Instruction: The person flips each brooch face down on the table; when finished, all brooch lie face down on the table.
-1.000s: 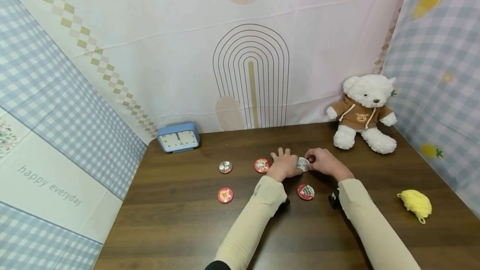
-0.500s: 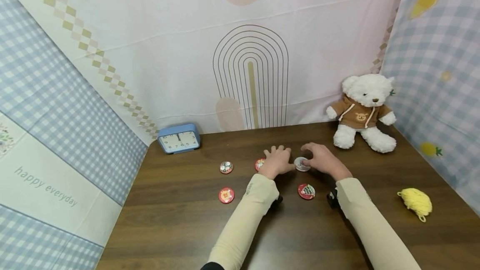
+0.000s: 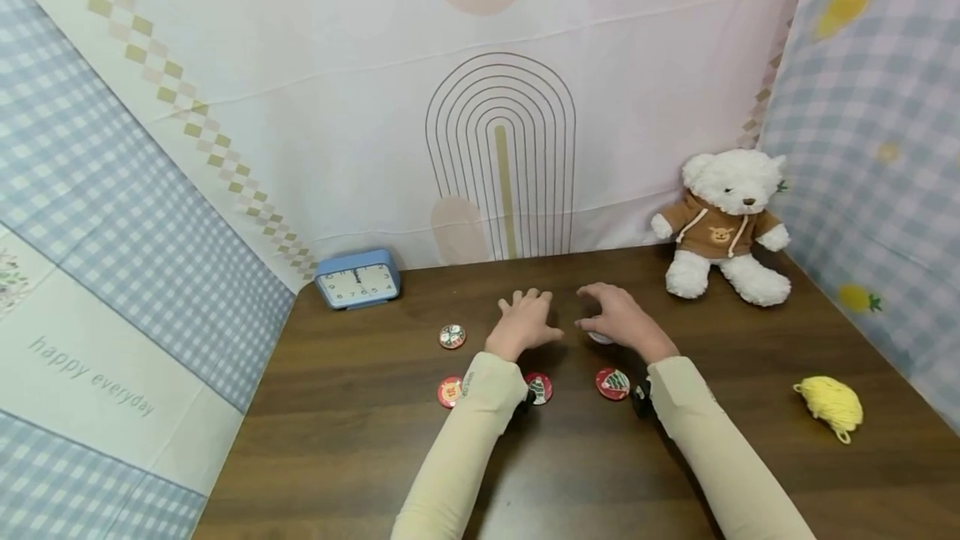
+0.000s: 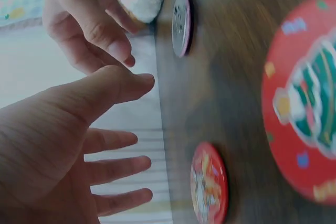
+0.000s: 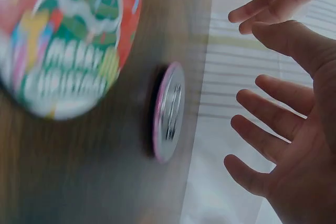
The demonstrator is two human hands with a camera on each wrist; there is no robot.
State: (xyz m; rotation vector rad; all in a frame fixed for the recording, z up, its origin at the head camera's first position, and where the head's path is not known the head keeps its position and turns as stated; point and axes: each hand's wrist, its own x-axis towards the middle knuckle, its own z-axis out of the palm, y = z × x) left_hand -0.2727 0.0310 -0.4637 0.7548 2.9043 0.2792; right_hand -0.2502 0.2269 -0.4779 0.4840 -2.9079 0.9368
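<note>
My left hand (image 3: 523, 325) hovers above the table with fingers spread, holding nothing. Below it lies a red button badge (image 4: 208, 184), hidden in the head view. My right hand (image 3: 621, 322) is also raised, fingers relaxed and apart, over a button badge (image 5: 170, 111) that lies face down with its silver back and pin showing. Nearer the person are two red badges with Christmas trees, one badge (image 3: 538, 388) partly behind the left wrist, the other badge (image 3: 613, 383) by the right wrist. Farther left lie a patterned badge (image 3: 452, 336) and an orange-centred red badge (image 3: 450, 391), partly covered by the sleeve.
A blue clock (image 3: 358, 278) stands at the back left of the wooden table (image 3: 330, 440). At the back right sits a white teddy bear (image 3: 723, 227) in a brown hoodie. Yellow yarn (image 3: 830, 407) lies at the right. Patterned cloth (image 3: 375, 148) hangs behind.
The right hand has let go of the face-down badge and lifted off it. Both hands have shifted left, the left hand farther, uncovering a tree badge near its wrist.
</note>
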